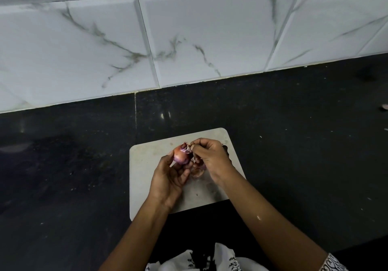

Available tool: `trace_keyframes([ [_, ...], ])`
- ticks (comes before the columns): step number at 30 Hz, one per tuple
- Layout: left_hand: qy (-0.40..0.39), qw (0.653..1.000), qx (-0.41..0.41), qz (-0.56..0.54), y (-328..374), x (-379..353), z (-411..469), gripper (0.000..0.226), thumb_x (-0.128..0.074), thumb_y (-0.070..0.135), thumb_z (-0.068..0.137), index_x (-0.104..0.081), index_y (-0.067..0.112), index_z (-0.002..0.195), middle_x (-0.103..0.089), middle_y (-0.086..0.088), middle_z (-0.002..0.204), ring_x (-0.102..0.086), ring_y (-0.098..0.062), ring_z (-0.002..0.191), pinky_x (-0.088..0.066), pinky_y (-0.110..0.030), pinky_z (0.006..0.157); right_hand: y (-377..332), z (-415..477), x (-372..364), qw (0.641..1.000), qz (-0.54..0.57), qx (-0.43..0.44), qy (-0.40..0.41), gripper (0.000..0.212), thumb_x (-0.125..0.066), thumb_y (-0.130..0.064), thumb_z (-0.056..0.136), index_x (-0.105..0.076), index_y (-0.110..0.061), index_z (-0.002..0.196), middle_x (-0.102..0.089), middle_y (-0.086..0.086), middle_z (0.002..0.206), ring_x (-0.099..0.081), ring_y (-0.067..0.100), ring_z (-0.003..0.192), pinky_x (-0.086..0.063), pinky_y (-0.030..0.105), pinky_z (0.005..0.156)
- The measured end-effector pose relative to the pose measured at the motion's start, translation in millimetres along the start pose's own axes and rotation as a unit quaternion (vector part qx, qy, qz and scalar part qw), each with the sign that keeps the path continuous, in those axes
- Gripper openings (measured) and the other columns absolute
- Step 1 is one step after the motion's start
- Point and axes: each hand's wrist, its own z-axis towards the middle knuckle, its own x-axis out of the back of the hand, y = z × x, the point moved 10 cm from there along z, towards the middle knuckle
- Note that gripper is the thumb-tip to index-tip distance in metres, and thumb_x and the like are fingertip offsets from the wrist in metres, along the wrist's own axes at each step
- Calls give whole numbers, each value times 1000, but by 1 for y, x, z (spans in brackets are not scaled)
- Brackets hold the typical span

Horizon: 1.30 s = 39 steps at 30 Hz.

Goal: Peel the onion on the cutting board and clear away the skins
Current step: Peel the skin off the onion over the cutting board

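Observation:
A small red onion (181,155) is held just above the pale cutting board (147,165), gripped from below and the left by my left hand (170,178). My right hand (210,157) pinches a flap of papery skin (188,147) at the top of the onion. Loose pieces of peeled skin (197,173) lie on the board under my hands, partly hidden by them. A dark object peeks out behind my right hand at the board's right side; I cannot tell what it is.
The board lies on a black speckled stone counter (294,144). A white marbled tile wall (189,29) rises behind it. A small scrap (384,107) sits at the far right edge of the counter. Small crumbs dot the counter.

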Motion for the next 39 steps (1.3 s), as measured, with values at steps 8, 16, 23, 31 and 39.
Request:
trace_keyframes([
  [8,-15,998,-3,58,0,3,1,28,-49,25,95,-66,7,107,-73,-14,92,-72,-19,76,-60,-25,65,0,1,8,996,-82,-15,-23,16,-58,-13,88,-67,-12,75,-61,1,61,-57,12,55,-49,21,46],
  [16,-28,987,-74,143,18,-3,1,41,-64,21,74,-65,12,114,-72,-9,99,-70,-20,84,-58,-25,64,-3,1,4,992,-126,8,-26,2,-67,-10,84,-66,-11,85,-67,11,76,-64,20,64,-58,36,60],
  [23,-28,988,-62,138,11,-4,6,30,-44,29,97,-63,7,103,-71,-9,81,-71,-20,68,-57,-27,53,-8,4,-10,985,-148,30,-86,3,-63,-16,88,-66,-16,87,-68,-3,78,-62,6,66,-52,23,61],
  [31,-29,997,1,77,-3,-7,9,45,-30,36,101,-60,4,113,-73,-16,89,-70,-23,63,-60,-37,58,7,6,-17,982,-72,-32,-169,15,-54,-9,92,-63,-16,82,-60,-5,65,-52,2,53,-46,17,48],
  [39,9,996,47,77,-16,-4,5,47,-28,40,101,-59,6,113,-70,-10,80,-62,-15,52,-15,-12,34,15,10,-12,967,-37,-117,-225,22,-46,-1,93,-61,-11,82,-69,-8,64,-64,2,60,-49,14,51],
])
